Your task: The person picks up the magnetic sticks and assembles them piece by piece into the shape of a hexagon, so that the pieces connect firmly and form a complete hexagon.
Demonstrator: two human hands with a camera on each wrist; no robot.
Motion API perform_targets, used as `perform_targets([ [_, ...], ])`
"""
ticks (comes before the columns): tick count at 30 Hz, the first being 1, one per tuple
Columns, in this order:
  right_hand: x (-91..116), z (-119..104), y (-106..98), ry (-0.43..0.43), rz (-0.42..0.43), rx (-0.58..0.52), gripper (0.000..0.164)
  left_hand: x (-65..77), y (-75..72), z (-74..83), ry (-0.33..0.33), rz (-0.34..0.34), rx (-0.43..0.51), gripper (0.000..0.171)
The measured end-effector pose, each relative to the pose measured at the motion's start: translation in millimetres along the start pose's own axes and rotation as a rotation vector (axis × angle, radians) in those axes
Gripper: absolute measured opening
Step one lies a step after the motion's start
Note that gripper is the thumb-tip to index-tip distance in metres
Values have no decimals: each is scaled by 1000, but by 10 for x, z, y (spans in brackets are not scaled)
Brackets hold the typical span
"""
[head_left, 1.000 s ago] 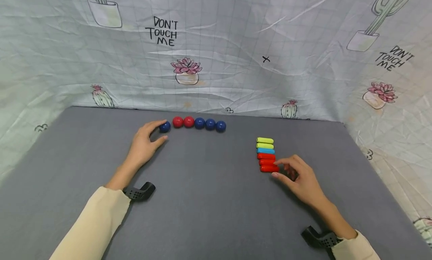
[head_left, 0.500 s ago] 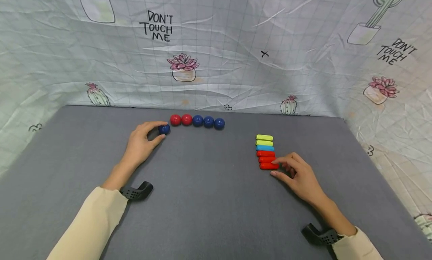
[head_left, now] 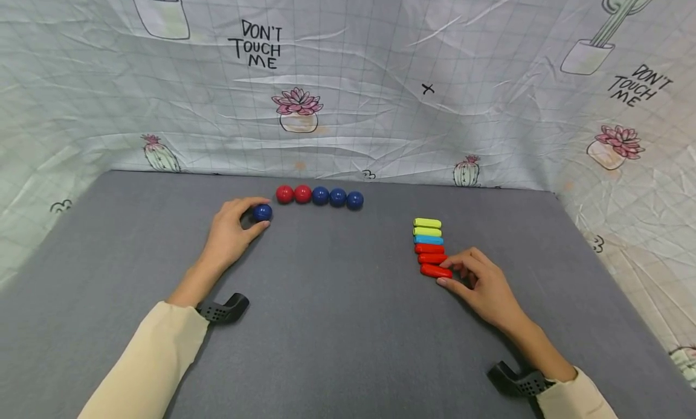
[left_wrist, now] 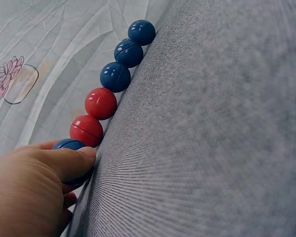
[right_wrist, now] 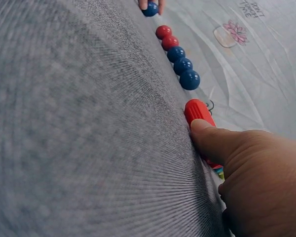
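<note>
My left hand (head_left: pixel 225 235) pinches a glossy blue ball (head_left: pixel 263 212) between thumb and fingers, just left of and nearer than a row of balls. That row has two red balls (head_left: pixel 293 194), then three blue balls (head_left: pixel 338 197). In the left wrist view, the thumb covers much of the held blue ball (left_wrist: pixel 69 143). On the right, my right hand (head_left: pixel 486 289) pinches the right end of the nearest short red stick (head_left: pixel 435 271). The right wrist view shows this red stick (right_wrist: pixel 196 109) to be ribbed plastic, with the thumb against it.
Beyond the held stick lie two more red sticks (head_left: pixel 429 249), a blue one (head_left: pixel 428 239) and two yellow-green ones (head_left: pixel 427 227), stacked in a column. The grey tabletop (head_left: pixel 326 322) ends at a printed cloth backdrop (head_left: pixel 370 117).
My left hand has taken hold of the leftmost blue ball and drawn it slightly towards me, apart from the row. The nearest red stick has shifted slightly right and tilted under my right fingers.
</note>
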State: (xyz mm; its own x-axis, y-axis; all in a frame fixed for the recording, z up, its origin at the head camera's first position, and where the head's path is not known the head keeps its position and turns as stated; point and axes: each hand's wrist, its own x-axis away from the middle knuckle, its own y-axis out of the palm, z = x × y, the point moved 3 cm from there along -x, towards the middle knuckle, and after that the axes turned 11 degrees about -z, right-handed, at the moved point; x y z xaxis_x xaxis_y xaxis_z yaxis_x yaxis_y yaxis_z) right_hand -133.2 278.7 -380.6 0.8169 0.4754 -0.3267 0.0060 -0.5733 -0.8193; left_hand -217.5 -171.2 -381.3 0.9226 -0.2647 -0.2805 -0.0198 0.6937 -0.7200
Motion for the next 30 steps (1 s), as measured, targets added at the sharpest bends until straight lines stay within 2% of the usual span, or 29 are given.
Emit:
perform_targets([
  [8,-32,-21,20,14,-27,14,32,20,-16,-29,12,47,8,37],
  [19,-41,-79,-71,139,-55,33,27,18,-14,76,82,135,87,41],
  [24,-65,-137,-96,175,-50,18,29,20,-32,170,56,119,198,41],
  [30,-149,-251,-117,155,-34,-26,31,5,-5,378,19,38,327,42],
])
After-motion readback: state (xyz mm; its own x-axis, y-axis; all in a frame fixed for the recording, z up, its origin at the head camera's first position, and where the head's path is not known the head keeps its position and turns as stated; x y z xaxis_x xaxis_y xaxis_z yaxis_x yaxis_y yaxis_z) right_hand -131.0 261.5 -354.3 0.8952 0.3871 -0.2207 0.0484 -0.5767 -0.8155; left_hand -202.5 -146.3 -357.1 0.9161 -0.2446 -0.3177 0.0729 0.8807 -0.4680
